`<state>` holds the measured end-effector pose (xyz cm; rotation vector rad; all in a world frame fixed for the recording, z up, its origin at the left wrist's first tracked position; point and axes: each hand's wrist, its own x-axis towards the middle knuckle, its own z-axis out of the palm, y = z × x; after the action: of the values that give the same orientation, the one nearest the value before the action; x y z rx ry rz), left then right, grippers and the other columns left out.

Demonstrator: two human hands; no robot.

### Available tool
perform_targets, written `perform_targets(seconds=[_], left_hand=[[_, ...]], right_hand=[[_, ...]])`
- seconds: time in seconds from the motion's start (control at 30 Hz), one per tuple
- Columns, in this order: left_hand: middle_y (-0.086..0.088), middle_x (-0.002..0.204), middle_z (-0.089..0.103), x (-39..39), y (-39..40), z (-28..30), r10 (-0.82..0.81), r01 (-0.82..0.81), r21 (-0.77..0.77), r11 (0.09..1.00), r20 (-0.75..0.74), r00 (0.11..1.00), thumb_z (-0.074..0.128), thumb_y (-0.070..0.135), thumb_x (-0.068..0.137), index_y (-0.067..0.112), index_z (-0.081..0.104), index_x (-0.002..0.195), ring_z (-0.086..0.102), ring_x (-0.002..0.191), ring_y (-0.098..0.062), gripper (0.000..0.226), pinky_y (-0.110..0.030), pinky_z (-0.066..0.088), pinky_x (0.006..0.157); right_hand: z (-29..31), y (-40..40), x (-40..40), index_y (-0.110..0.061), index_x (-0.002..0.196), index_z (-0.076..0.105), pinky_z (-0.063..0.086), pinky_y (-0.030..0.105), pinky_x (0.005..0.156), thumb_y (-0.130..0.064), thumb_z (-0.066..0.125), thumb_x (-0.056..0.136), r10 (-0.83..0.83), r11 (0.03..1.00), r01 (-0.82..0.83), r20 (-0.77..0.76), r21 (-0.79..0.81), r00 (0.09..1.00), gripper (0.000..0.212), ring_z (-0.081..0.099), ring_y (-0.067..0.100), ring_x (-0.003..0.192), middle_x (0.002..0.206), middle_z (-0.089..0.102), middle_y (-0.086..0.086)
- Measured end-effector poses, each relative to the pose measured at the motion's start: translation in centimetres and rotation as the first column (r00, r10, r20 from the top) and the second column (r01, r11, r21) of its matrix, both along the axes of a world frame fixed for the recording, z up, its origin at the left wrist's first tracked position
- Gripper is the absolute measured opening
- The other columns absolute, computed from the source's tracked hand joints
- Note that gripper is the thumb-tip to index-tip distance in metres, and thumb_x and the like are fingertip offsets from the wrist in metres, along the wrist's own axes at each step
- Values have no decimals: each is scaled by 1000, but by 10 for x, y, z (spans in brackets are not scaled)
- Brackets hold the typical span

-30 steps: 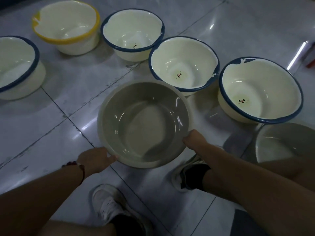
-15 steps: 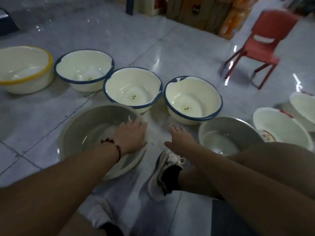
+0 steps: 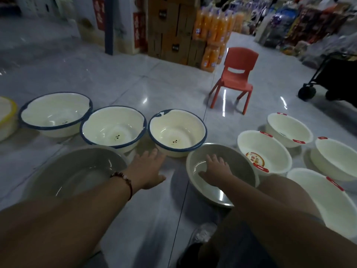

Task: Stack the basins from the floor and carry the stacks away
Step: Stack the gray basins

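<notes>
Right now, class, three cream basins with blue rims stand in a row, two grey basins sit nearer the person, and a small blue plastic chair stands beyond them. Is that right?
Not quite: the head view shows the small plastic chair is red-orange. The three cream basins with blue rims and two grey basins are as stated.

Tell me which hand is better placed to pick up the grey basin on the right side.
Right. The right hand already reaches over the right grey round basin, fingers spread. The left hand hovers open over the floor tiles, between the two grey basins.
</notes>
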<state>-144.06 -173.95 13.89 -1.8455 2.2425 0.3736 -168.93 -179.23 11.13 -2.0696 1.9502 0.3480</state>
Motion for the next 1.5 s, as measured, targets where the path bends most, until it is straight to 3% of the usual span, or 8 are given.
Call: perform_targets(seconds=[0.37, 0.5, 0.63, 0.73, 0.83, 0.9, 1.07, 1.5], left_hand=[[-11, 166, -3, -21, -27, -62, -86, 67, 155, 986, 123, 989, 42, 57, 97, 24, 2, 159, 12, 150, -33, 81, -50, 20, 118], [-10, 166, -4, -36, -39, -85, -174, 141, 217, 966, 143, 974, 39, 57, 97, 24, 1, 158, 12, 150, -32, 79, -49, 19, 119], [-10, 166, -3, -41, -50, -102, -223, 179, 272, 945, 144, 964, 38, 57, 98, 25, -1, 158, 10, 151, -32, 79, -48, 18, 120], [-10, 166, -2, -42, -61, -110, -226, 177, 294, 939, 145, 963, 39, 57, 98, 25, -1, 158, 11, 151, -32, 79, -48, 20, 119], [-10, 166, 0, -41, -70, -115, -220, 170, 297, 940, 143, 965, 39, 58, 98, 25, 0, 158, 14, 150, -33, 79, -48, 24, 118], [-11, 166, 0, -40, -75, -116, -210, 160, 306, 938, 137, 968, 39, 57, 98, 25, 0, 158, 14, 150, -33, 79, -49, 23, 118], [-10, 166, -2, -38, -82, -117, -202, 149, 322, 935, 139, 969, 38, 57, 98, 25, -1, 158, 12, 150, -33, 79, -48, 23, 118], [-11, 166, 4, -34, -74, -95, -177, 137, 297, 945, 109, 978, 41, 57, 98, 26, 6, 158, 21, 148, -32, 76, -47, 26, 117]], right_hand=[[-102, 2, -20, -13, 155, 17, 16, 46, 119, -47, 55, 93, -29, 997, 28, 7, 77, 1000, 80, 18, 37, 147, 160, 20, 15], [-132, 12, -34, -8, 134, 47, 43, 37, 100, -47, 59, 90, -400, 908, 344, 247, 240, 883, 60, 51, 33, 121, 120, 52, 13], [-145, 12, -44, -4, 117, 60, 52, 30, 73, -24, 56, 93, -865, 467, 685, 449, 559, 223, 32, 53, 19, 74, 80, 49, 2], [-142, 4, -46, -9, 92, 50, 43, 18, 42, -19, 50, 98, -832, 151, 621, 439, 769, -341, 12, 52, 19, 41, 74, 46, 8], [-141, -9, -53, -14, 114, 50, 45, 33, 83, -26, 46, 99, -712, -20, 515, 350, 857, -609, 20, 63, 26, 84, 107, 60, 11], [-147, -13, -58, -19, 124, 52, 38, 35, 97, -31, 45, 97, -678, -75, 477, 306, 876, -668, 30, 56, 21, 116, 130, 59, 0], [-157, -16, -65, -19, 89, 57, 37, 30, 58, -32, 47, 96, -650, -129, 496, 304, 858, -696, 17, 49, 15, 70, 104, 60, -7], [-97, -40, -101, -17, 76, 51, 33, 24, 51, -31, 60, 90, -672, -8, 496, 363, 868, -645, 22, 43, 14, 59, 71, 47, -1]])
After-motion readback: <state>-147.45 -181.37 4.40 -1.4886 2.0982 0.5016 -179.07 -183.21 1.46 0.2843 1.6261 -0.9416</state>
